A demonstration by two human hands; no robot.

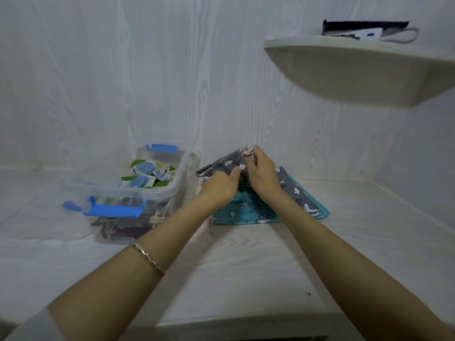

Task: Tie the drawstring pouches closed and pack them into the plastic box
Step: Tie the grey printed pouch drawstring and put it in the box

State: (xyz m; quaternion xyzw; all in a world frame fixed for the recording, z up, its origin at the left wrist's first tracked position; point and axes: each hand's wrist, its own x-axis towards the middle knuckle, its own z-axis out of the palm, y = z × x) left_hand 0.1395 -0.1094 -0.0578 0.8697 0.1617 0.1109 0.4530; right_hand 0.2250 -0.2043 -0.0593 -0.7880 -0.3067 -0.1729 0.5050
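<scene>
Blurred and half hidden behind both hands: grey pouch [221,164], dark with small white prints, raised over a teal pouch [246,214] lying flat on the table [246,267], just right of the clear plastic box [181,168]. Left hand [219,187] and right hand [262,178] curled round its edges, pinching fabric. Drawstring impossible to make out.

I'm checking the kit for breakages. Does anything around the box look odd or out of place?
One thing: a small blue piece lies on the table off the near-left corner of the plastic box, apart from the near blue latch. Same colour as the latches, so possibly a detached clip; I cannot tell. Nothing looks spilled.
</scene>
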